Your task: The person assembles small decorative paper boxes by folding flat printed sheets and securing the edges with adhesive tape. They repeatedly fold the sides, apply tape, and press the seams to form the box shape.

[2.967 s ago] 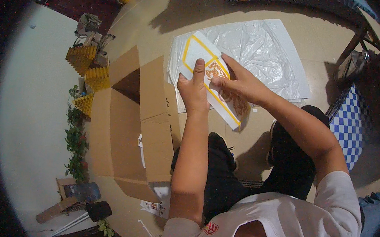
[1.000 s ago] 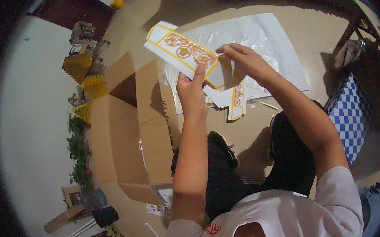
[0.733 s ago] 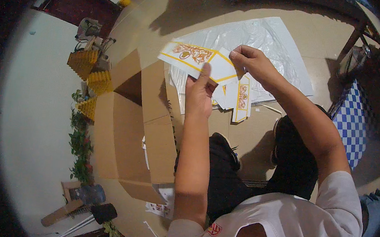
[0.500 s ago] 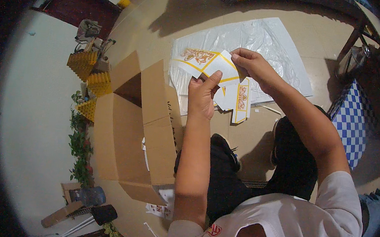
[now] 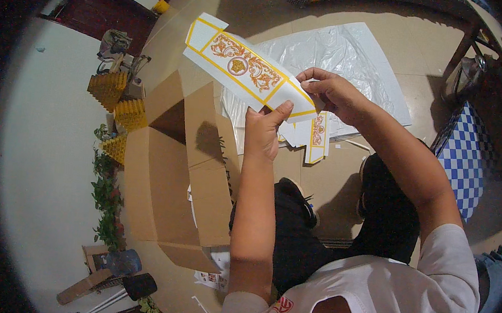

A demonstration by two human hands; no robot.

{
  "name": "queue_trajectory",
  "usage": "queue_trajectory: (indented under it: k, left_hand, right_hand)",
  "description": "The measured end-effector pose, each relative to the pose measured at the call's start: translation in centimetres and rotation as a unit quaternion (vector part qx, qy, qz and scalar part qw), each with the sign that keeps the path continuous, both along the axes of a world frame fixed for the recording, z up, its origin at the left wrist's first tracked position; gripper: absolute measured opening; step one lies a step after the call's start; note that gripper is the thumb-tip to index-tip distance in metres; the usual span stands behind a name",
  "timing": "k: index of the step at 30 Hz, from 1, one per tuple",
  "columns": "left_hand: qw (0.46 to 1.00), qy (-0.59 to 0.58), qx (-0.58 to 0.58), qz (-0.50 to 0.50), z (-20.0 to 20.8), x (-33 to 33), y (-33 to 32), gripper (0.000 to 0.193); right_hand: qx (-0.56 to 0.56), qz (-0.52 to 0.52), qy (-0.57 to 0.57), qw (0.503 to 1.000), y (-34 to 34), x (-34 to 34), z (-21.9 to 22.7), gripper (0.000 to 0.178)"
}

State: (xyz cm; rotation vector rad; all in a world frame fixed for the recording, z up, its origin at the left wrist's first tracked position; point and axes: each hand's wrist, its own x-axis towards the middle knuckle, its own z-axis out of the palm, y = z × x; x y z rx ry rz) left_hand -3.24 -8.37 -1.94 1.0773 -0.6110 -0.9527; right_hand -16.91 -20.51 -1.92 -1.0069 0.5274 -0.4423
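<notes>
A white cardboard strip point(image 5: 246, 65) with yellow borders and orange scroll ornament is raised in front of me, its long panel slanting up to the left. My left hand point(image 5: 264, 131) is closed on its lower edge, thumb on the printed face and the other fingers hidden behind. At the right end of the strip, my right hand point(image 5: 338, 97) has its fingers bent in a pinch around the end flap; the fingertips are partly hidden. Beneath my hands, similar printed cardboard pieces point(image 5: 318, 137) lie at the edge of a white sheet covered with clear plastic point(image 5: 379, 69).
To the left stands an open brown cardboard box point(image 5: 173, 180), its flaps up. Yellow stacked trays point(image 5: 107, 88) and a leafy plant point(image 5: 108, 199) line the wall. A blue-and-white checked cover point(image 5: 463, 162) is on the right. Printed papers point(image 5: 212, 277) lie beside the box.
The cardboard strip has swung out flat, so its whole long printed panel now faces up and reaches farther left. Both hands keep hold, with the right hand slightly lower.
</notes>
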Motion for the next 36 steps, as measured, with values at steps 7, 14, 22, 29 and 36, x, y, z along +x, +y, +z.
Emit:
queue_trajectory:
  k: [7, 14, 22, 29, 36]
  left_hand:
    - [0.996, 0.083, -0.032, 0.021, 0.1, 0.1, -0.5, 0.049]
    - [0.995, 0.085, -0.054, 0.014, -0.2, 0.0, -0.5, 0.044]
    - [0.997, 0.058, -0.055, 0.015, -0.5, -0.1, -0.6, 0.044]
    - [0.993, 0.056, -0.058, 0.091, -0.8, -0.8, -1.0, 0.048]
    - [0.990, 0.094, -0.071, 0.072, -1.4, -0.3, -1.2, 0.052]
  right_hand:
    - [-0.144, -0.051, -0.028, 0.988, -0.1, 0.5, -0.5, 0.019]
    - [-0.065, -0.040, -0.024, 0.997, 0.7, 0.6, 0.0, 0.018]
    - [-0.204, -0.083, -0.001, 0.975, 0.7, 1.2, -1.1, 0.021]
    - [-0.378, -0.150, 0.041, 0.913, 2.7, 1.3, -0.8, 0.026]
    - [-0.244, -0.097, 0.003, 0.965, 2.3, 1.3, -0.7, 0.026]
